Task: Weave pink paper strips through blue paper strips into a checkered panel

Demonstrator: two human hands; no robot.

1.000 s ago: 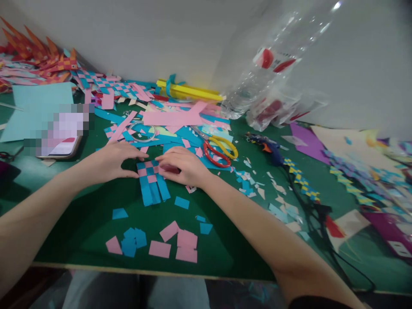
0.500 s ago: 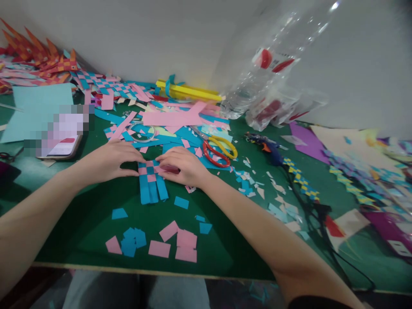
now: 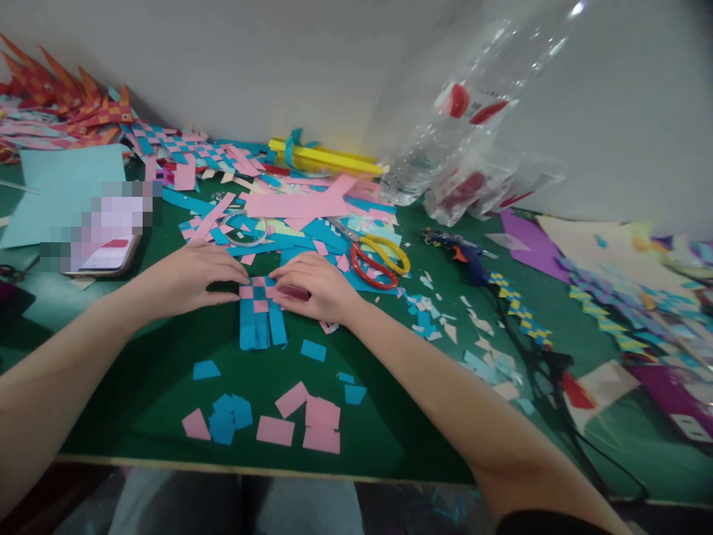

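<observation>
A small weave of pink and blue paper strips [image 3: 260,293] lies on the green table between my hands. Its upper part is a checkered pattern, and loose blue strip ends hang toward me. My left hand [image 3: 203,273] pinches the weave's left edge between thumb and fingers. On the other side, my right hand [image 3: 315,286] has its fingers closed on the right edge, with pink paper showing under them. Cut pink pieces [image 3: 275,430] and blue pieces [image 3: 223,420] lie nearer to me.
Scissors [image 3: 379,260] with red and yellow handles lie beyond my right hand, beside a ring of tape [image 3: 243,228] and paper scraps. A phone [image 3: 108,238] is at left. Further right are a glue gun [image 3: 462,253], its cable and a clear plastic bottle [image 3: 445,126].
The loose blue ends of the weave have shifted slightly, and the two left ones now lie closer together. Both hands stay in nearly the same place.
</observation>
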